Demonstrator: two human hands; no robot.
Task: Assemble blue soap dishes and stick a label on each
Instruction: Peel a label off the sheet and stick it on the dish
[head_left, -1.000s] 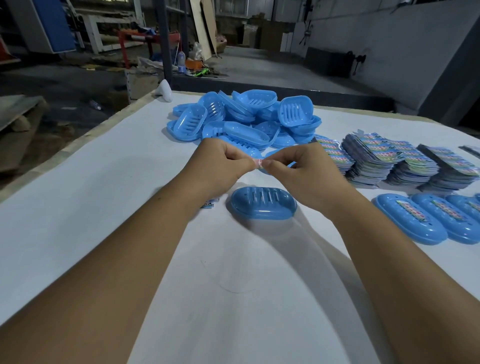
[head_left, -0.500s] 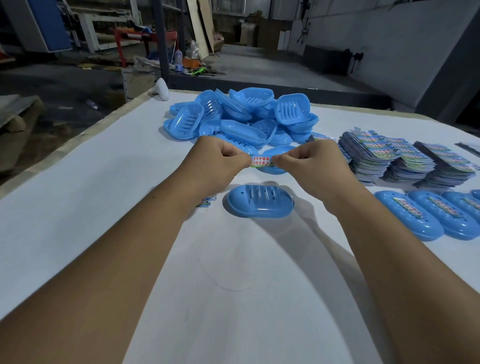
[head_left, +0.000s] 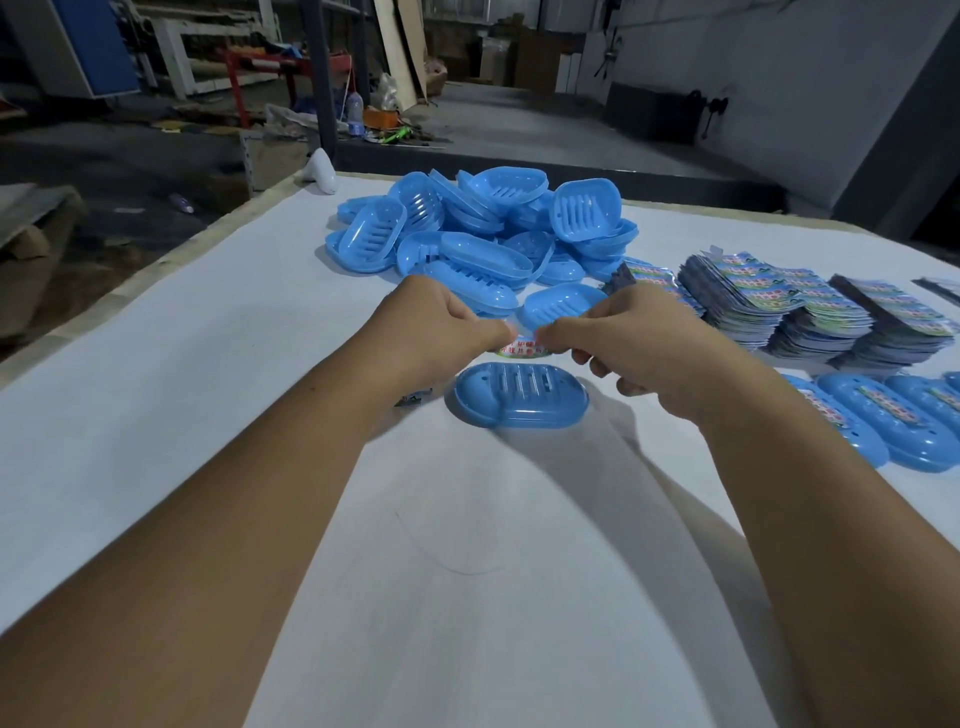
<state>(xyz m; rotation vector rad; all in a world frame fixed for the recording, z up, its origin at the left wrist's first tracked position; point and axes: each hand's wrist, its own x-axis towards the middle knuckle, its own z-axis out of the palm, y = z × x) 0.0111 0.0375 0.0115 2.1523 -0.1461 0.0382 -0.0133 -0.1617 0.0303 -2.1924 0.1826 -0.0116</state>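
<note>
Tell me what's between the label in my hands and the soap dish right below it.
Nothing. In the head view the label, pinched by the left hand and right hand, hangs just beyond the assembled soap dish, with no object between them.

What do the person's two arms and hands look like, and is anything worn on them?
Both forearms are bare up to the picture's edge: no sleeves, gloves, watch or bracelet show. The left hand and the right hand are bare too, with no rings visible on the parts that show.
</note>
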